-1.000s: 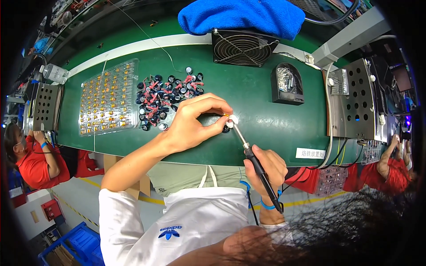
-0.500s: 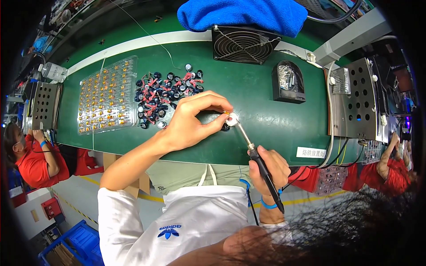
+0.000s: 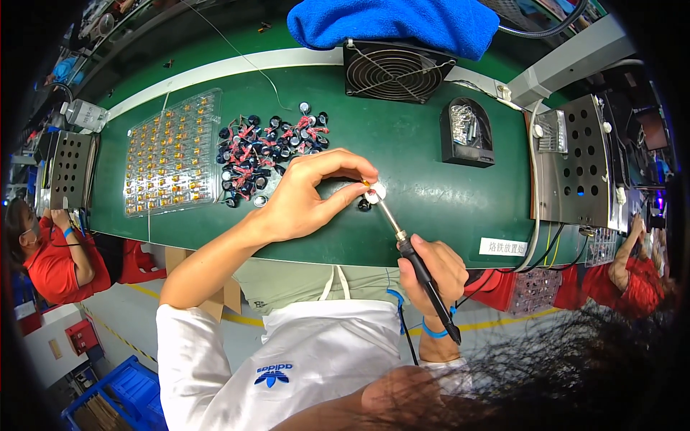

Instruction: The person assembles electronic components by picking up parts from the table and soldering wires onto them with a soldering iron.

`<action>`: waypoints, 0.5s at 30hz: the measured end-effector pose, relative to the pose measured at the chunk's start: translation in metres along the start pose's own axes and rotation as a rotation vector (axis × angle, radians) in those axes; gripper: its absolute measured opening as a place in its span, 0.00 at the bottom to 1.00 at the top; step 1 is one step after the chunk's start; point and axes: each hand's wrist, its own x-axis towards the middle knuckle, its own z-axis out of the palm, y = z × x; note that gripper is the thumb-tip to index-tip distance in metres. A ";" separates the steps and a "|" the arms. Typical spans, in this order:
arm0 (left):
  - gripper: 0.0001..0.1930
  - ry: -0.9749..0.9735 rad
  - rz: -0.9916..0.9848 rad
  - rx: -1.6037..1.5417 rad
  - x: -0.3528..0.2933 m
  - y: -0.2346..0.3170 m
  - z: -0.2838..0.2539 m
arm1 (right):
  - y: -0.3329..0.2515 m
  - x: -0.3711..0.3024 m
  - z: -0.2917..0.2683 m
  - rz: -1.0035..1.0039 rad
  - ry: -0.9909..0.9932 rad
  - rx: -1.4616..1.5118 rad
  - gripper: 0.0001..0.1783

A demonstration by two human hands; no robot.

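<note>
A green surface point(image 3: 453, 197) carries everything, with its middle taken up by the handwork. To the left lies a clear tray point(image 3: 213, 136) of small yellow parts in rows, perhaps so that each stays apart and easy to pick. Just beside it, a loose heap of dark round parts with red wires point(image 3: 255, 151) sits within the left hand's reach. A fan point(image 3: 397, 75) stands at the back beyond the hands, probably to move fumes away. The left hand point(image 3: 309, 190) has thumb and forefinger nearly closed in a fine pinch, seemingly to steady the piece. The right hand point(image 3: 442, 273) is wrapped around a soldering iron point(image 3: 425, 279) by its dark handle, presumably well clear of heat, its metal end slanting toward the pinch. There sits a white piece point(image 3: 378, 192); whether the iron touches it cannot be told. A tiny yellow part point(image 3: 366, 182) shows between the left fingertips.
</note>
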 end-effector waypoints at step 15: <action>0.11 0.048 0.059 0.050 0.000 -0.002 0.004 | 0.001 -0.002 0.002 -0.002 0.001 -0.011 0.18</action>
